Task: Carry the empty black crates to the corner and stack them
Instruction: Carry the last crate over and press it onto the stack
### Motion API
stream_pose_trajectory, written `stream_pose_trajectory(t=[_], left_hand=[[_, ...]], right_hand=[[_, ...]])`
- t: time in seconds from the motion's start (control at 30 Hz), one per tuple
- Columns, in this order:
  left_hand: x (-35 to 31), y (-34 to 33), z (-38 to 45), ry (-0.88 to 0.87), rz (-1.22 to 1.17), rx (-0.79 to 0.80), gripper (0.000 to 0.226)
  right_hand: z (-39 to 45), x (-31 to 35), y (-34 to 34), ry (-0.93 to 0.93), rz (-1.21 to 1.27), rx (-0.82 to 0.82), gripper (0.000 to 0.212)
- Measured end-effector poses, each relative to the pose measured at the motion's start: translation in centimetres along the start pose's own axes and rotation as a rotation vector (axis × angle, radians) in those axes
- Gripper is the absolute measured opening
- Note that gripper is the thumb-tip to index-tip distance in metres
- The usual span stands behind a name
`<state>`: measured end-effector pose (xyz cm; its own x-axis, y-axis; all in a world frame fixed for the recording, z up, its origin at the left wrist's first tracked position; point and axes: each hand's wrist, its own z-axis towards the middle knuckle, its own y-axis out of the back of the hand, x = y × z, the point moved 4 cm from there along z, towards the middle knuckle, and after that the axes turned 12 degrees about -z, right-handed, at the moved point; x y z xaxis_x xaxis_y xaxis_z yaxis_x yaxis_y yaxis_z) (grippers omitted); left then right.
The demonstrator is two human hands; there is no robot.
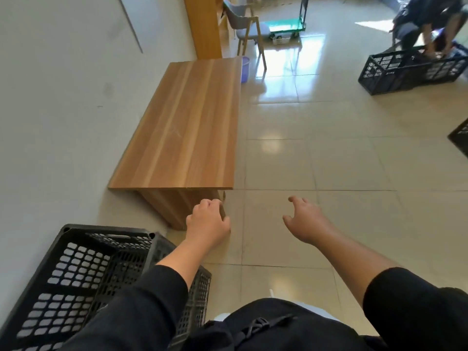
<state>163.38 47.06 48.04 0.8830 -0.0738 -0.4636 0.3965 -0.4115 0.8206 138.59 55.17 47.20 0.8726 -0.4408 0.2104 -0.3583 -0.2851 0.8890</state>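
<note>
Crates: one black crate (76,282) sits by the wall, left of the person; both hands are free, left hand (209,224) curled, right hand (307,221) with fingers spread. Next, likely fetching another crate (410,69) across the floor.
</note>
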Motion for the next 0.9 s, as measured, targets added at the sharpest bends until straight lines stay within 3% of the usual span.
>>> stream_pose_trajectory(t=[0.37,0.63,0.9], left_hand=[[-27.9,-13.9,3.9,-0.307,0.145,0.231,0.060],[-42.6,-20.6,8.4,-0.512,0.264,0.380,0.057],[-57.7,-24.5,18.9,-0.687,0.268,0.478,0.058]], right_hand=[[-1.8,-26.1,5.9,-0.320,0.091,-0.036,0.064],[-0.3,-38.8,7.5,-0.568,0.220,-0.020,0.066],[7.4,-49.7,15.0,-0.787,0.280,-0.070,0.064]])
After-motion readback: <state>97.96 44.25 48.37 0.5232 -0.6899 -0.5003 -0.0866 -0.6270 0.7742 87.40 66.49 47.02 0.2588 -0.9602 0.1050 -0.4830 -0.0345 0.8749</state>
